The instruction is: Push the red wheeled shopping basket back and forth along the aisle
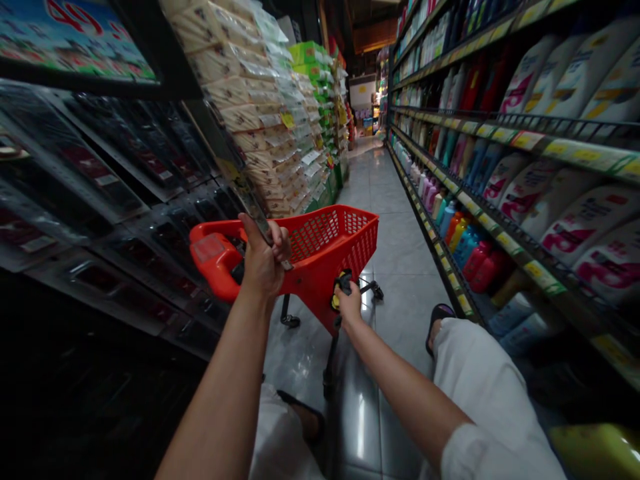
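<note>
My left hand (pixel 265 257) is closed around the lower end of a long, narrow, flat strip (pixel 235 170). The strip is greyish and shiny with some yellow on it, and slants up to the left; its kind is unclear. Behind that hand stands a red plastic shopping cart (pixel 313 277) with a perforated basket and a thick handle. Lower and to the right, my right hand (pixel 350 301) grips a small black-and-yellow object (pixel 342 290) in front of the cart's side. The fingers partly cover this object, so I cannot tell exactly what it is.
Shelves (pixel 500 127) of bottles line the right side. Stacked tissue-like packs (pixel 250 100) rise behind the cart. Boxed goods (pixel 100 173) fill the left, below a screen (pixel 75 40). The tiled aisle floor (pixel 400 220) runs ahead; my sandalled foot (pixel 440 320) is beside the right shelf.
</note>
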### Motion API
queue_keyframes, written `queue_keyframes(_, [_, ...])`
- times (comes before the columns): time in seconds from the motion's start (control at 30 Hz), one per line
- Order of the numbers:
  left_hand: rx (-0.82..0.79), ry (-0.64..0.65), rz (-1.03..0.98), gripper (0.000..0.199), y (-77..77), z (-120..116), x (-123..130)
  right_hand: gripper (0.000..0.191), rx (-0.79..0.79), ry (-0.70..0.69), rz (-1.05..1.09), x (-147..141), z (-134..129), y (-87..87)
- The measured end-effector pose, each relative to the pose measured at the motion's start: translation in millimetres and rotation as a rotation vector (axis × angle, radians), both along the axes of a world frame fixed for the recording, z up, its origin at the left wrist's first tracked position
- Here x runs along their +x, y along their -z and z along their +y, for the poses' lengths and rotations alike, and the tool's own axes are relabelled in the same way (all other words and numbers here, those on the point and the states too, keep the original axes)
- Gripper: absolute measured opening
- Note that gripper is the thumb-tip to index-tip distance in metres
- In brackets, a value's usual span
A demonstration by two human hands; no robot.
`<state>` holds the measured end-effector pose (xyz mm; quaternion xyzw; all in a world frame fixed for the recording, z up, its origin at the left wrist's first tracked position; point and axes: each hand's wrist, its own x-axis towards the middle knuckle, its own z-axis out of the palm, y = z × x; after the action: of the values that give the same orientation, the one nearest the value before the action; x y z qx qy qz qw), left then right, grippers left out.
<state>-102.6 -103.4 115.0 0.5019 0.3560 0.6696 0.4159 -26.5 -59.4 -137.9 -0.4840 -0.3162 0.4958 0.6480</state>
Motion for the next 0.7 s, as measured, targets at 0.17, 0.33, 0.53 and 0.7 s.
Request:
queue_keyframes(0.17, [0.0, -0.005, -0.004, 0.067, 0.6, 0.3, -0.7, 0.045, 0.261, 0.075, -0.186, 37.2, 25.1, -79.7])
queue_keyframes(0.33, [-0.001, -0.006, -0.015, 0.069, 0.6, 0.6, 1.0, 0.027, 0.306, -0.152, -0.799, 39.0, 28.0, -140.6])
queue_keyframes(0.53, [-0.028, -0.05, -0.006, 0.07, 5.4, 2.8, -0.6, 0.024, 0.459, -0.331, -1.05, 36.8, 13.4, -163.1])
queue_keyframes(0.7, [-0.046, -0.083, -0.03, 0.064, 5.6, 3.0, 3.1, 0.019, 0.337, -0.242, -1.042, 37.9, 10.1, -167.8])
